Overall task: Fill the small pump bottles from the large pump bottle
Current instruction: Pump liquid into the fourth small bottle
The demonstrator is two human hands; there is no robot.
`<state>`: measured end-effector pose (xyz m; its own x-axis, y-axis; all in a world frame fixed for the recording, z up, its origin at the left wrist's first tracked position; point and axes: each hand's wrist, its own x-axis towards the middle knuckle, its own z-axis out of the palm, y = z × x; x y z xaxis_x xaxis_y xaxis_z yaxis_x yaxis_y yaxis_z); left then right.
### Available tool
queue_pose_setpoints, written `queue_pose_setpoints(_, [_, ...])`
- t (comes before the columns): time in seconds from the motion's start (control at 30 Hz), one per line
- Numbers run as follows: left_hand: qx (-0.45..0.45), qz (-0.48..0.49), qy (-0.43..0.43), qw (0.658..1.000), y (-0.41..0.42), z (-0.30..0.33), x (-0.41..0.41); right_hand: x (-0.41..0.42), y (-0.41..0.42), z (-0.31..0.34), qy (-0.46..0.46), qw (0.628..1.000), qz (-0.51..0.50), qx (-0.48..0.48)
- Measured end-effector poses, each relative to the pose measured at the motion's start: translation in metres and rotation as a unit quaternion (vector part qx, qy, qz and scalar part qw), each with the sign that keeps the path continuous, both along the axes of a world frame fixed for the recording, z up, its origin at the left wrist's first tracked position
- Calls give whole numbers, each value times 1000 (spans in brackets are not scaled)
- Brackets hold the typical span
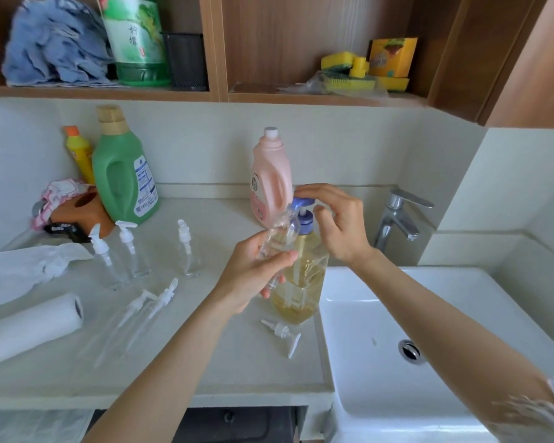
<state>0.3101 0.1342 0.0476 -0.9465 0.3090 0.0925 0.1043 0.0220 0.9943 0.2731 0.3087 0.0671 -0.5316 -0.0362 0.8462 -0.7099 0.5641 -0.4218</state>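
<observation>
The large pump bottle [303,282] holds yellow liquid and stands on the counter beside the sink, topped by a blue pump head [302,207]. My left hand [253,276] grips a small clear bottle [277,239], tilted with its open mouth up under the blue spout. My right hand [336,219] rests its fingers on top of the blue pump head. A loose white pump cap [283,334] lies on the counter in front of the large bottle. Three small pump bottles [128,251] stand upright to the left, and two more [141,314] lie flat.
A pink bottle [269,177] stands behind the large one. A green jug [122,167] and a yellow bottle [79,151] stand at the back left. A paper towel roll [29,327] lies at the left. The white sink [429,362] and tap [397,215] are on the right.
</observation>
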Motion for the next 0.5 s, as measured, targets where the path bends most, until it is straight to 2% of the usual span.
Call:
queue_pose_setpoints(0.33, [-5,22,22,1000,0,-15,-5,-12,-11,-21,29,996,19,-77])
queue_pose_setpoints(0.5, [-14,35,3,999,2,-24,-2,-7,-10,-34,24,996,29,-82])
